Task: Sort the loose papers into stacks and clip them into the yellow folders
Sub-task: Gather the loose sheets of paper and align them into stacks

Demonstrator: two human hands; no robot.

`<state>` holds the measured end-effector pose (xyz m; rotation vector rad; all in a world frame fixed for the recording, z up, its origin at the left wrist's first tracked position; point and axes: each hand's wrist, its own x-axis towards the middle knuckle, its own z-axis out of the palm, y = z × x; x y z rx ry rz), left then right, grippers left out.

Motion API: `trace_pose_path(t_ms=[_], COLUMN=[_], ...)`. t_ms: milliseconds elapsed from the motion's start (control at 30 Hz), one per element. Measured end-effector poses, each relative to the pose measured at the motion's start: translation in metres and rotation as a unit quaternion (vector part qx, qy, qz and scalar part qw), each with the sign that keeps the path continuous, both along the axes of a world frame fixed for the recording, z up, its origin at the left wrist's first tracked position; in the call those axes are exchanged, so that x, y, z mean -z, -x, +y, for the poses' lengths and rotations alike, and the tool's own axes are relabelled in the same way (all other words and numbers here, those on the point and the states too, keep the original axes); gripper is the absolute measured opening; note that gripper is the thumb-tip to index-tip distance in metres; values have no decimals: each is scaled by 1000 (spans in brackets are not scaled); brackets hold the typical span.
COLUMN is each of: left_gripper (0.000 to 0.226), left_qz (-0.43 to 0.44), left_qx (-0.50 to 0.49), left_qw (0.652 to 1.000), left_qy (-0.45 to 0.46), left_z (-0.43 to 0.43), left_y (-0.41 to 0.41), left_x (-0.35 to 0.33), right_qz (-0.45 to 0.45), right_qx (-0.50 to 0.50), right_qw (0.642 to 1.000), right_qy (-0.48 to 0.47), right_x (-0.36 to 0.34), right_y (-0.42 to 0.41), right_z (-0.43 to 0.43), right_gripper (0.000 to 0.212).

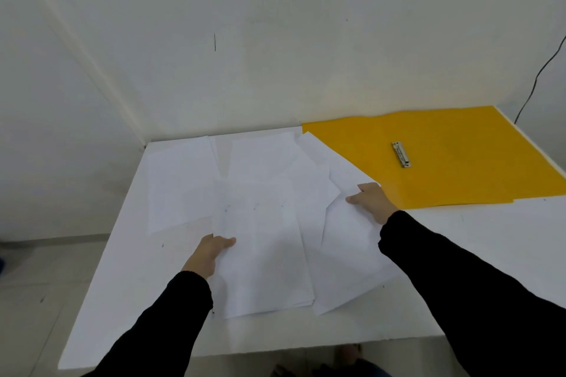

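Now left hand (208, 254) and right hand (372, 200) pinch papers (263, 239) — yellow folder (444, 168) lies open.

Looks forward and down from head height through one wide-angle lens, across the white table (122, 300) toward the wall corner (116, 101). Sits close in, with loose papers (263, 254) at mid-frame and the left hand (208, 251) and right hand (372, 200) reaching in from the bottom edge.
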<state>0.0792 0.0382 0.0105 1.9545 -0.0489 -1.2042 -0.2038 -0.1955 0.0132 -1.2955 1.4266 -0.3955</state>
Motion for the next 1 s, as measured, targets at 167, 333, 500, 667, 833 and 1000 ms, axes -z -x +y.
trace_pose_path(t_ms=[167,333,500,667,833,1000], left_gripper=[49,49,42,46,32,29], left_qz=[17,14,-15,-33,-31,-20], left_qx=[37,54,19,-24,-33,-37], left_qw=[999,998,999,999,999,999], left_qy=[5,3,-25,-34,-28,-29], left_z=[-20,-37,-35,-32,-34,-36], left_y=[8,34,48,56,58,52], left_x=[16,4,2,5,7,10], right_qz=[-21,86,232,158,147,110], right_qx=[22,-31,-47,-112,-156,-138], right_qw=[999,996,958,966,970,982], right_qy=[-43,-6,160,173,115,71], right_x=[13,27,22,23,28,27], right_y=[14,16,9,-25,-55,-75], right_z=[0,1,-4,-6,-13,-36], right_gripper=[57,24,25,35,46,54])
